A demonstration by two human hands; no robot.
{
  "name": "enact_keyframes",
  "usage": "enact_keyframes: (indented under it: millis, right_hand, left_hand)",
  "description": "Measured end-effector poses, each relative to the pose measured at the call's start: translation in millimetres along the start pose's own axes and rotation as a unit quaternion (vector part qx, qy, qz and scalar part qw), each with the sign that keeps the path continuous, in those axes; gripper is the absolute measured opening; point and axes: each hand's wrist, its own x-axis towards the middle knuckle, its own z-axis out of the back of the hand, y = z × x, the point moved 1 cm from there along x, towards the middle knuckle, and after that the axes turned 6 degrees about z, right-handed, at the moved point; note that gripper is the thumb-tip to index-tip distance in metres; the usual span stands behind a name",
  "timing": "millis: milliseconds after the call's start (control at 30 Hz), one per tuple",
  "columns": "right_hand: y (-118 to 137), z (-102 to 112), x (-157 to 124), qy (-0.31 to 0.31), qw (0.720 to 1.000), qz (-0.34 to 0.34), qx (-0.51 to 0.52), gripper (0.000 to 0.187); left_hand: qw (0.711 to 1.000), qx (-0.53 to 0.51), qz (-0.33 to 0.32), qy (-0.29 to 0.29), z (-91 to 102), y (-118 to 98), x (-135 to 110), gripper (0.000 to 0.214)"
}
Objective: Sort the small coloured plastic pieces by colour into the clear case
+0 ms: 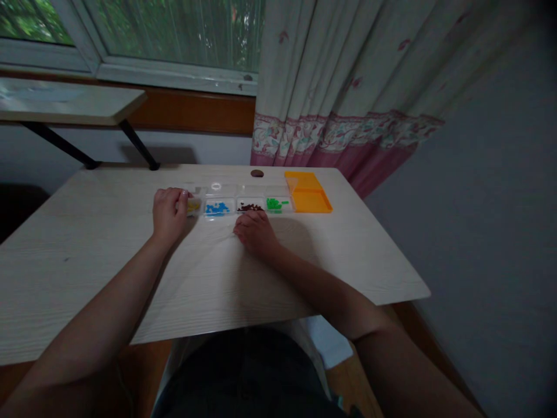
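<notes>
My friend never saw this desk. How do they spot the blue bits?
On the pale desk by the window, find the row of clear boxes. A little right of the person's left hand are the blue bits. Unlike the yellow bits on their left and the brown bits on their right, these are blue.

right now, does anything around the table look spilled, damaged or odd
No clear spill: blue pieces and green pieces appear to lie within clear plastic boxes. A small dark mark breaks the tabletop at left, and dark patches blemish the white window frame; grime or damage, I cannot tell.
</notes>
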Motion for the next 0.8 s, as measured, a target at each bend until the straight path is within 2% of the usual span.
enact_keyframes:
  millis: [133, 233, 333, 467, 600, 800]
  right_hand:
    - [-9.7, 2.9, -4.6, -0.039, 0.999, -0.011, 0.032, 0.014]
    - [-23.4, 6.2, -10.0, -0.085, 0.992, -0.055, 0.073, 0.012]
    - [-36.8, 6.9, -13.8, -0.131, 0.98, -0.095, 0.119, 0.012]
    - [-45.1, 5.8, -14.6, -0.189, 0.958, -0.118, 0.18, 0.012]
    - [-41.5, 8.6, -11.7, -0.192, 0.926, -0.155, 0.287, 0.02]
    - [-27.7, 18.6, -7.2, -0.135, 0.858, -0.186, 0.46, 0.031]
  left_hand:
    - [1.0, 0.021, 0.014, 0.005, -2.2, 10.0, 1.6, 0.036]
    - [0.999, 0.036, 0.019, 0.014, -4.4, 14.3, 1.5, 0.039]
    - [0.998, 0.047, 0.028, 0.016, -4.9, 16.4, 1.4, 0.042]
    - [0.999, 0.042, 0.026, -0.008, -1.1, 14.4, 1.3, 0.043]
    - [1.0, 0.015, -0.015, -0.008, 1.9, -4.2, -3.8, 0.039]
    - [0.978, -0.035, -0.17, 0.112, -4.9, -53.6, -25.8, 0.029]
